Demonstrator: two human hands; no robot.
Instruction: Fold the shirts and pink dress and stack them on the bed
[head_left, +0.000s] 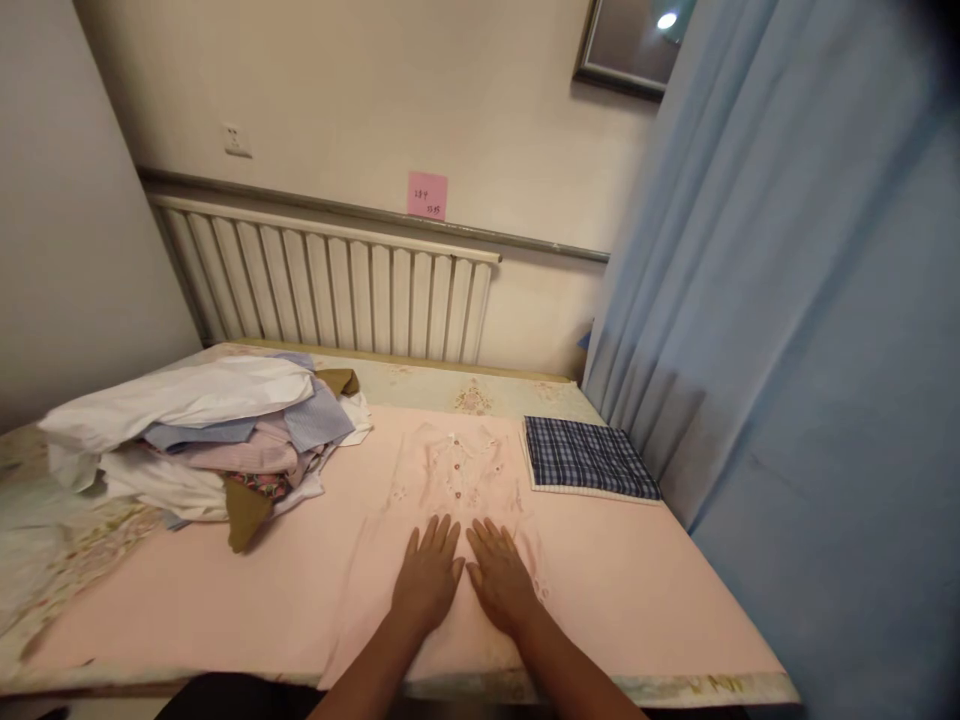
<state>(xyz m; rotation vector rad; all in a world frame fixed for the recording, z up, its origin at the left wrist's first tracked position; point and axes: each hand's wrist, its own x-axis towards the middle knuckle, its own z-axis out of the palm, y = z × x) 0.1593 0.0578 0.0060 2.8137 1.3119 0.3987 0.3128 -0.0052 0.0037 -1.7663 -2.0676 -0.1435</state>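
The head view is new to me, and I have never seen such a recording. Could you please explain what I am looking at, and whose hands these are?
There is no machine here. One person wears a camera on the head, looking forward and down, so the bare left hand and right hand are the wearer's own. Both lie flat, palms down, on a pale pink buttoned garment that is spread out; neither grips anything. Underneath is a pink sheet over a flowered cover. To the left is a loose heap of clothes; to the right, a folded dark checked cloth.
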